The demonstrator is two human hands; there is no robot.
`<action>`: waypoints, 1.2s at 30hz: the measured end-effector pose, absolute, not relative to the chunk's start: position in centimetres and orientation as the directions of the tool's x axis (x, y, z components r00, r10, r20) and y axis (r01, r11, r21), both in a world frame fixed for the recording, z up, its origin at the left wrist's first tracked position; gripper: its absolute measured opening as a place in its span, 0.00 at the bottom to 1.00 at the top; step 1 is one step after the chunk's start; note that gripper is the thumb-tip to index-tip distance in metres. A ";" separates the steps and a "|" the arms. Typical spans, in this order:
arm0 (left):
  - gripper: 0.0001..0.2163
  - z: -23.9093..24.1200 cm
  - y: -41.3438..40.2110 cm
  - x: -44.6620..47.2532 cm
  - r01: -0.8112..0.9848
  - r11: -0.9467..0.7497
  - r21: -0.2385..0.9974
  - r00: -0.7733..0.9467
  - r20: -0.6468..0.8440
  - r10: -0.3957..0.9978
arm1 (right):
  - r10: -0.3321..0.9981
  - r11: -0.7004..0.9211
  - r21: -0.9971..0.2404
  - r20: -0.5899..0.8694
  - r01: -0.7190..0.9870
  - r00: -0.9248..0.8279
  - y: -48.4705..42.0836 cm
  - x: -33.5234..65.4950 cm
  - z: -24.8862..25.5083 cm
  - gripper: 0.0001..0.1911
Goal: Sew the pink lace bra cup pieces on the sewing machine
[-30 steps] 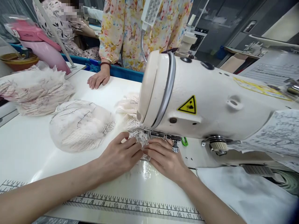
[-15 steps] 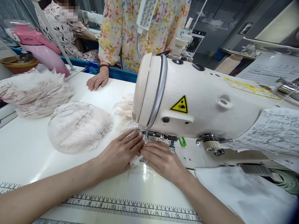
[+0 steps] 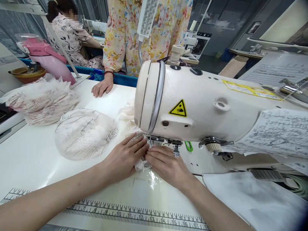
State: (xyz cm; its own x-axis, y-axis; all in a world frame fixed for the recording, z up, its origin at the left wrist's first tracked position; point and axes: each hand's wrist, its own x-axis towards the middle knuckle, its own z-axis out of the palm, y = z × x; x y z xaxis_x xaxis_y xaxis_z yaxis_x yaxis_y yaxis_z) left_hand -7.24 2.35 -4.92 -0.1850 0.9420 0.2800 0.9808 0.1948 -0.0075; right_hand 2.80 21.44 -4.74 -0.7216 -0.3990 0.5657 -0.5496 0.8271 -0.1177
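Sheer cream lace fabric (image 3: 141,164) lies under the head of a white sewing machine (image 3: 192,93). My left hand (image 3: 125,155) rests on the lace just left of the needle area, its fingers stretched out flat and pointing toward the presser foot. From the other side my right hand (image 3: 168,163) meets it, fingers pressed together with their tips closed on the lace edge. Both sets of fingertips nearly touch. The machine head and my fingers hide most of the needle and seam. More gathered lace (image 3: 127,117) spreads behind my left hand.
Left on the table lie a rounded sheer fabric piece (image 3: 84,133) and a larger fabric heap (image 3: 43,99). Behind stands a pink bottle (image 3: 50,61). A co-worker's hand (image 3: 103,86) rests on the far edge. A printed ruler (image 3: 134,216) runs along the front.
The camera view has shifted slightly, so the background and machine head sit a little differently. Both hands keep nearly the same place on the lace.
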 end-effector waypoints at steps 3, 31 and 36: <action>0.24 -5.0 2.4 -7.3 0.981 0.196 -0.007 -0.186 0.290 0.939 | -0.398 0.825 -0.114 0.578 -0.553 -0.712 21.5 2.7 -4.4 0.08; 0.18 -4.7 1.9 -8.5 0.985 0.149 -0.089 -0.108 0.359 0.927 | -0.408 0.884 0.042 0.558 -0.466 -0.723 20.7 2.7 -4.9 0.12; 0.19 -4.5 1.7 -9.1 0.986 0.147 -0.073 -0.117 0.309 0.944 | -0.415 0.881 0.041 0.546 -0.471 -0.728 20.2 2.5 -5.2 0.13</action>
State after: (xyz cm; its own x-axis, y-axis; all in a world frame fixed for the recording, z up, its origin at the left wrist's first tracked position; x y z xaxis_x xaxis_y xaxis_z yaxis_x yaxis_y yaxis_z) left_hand -9.13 1.74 -4.53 -0.1175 0.9438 0.3089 0.9865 0.1467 -0.0731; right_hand 2.48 20.24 -5.23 -0.7282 -0.4148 0.5456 -0.4710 0.8812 0.0414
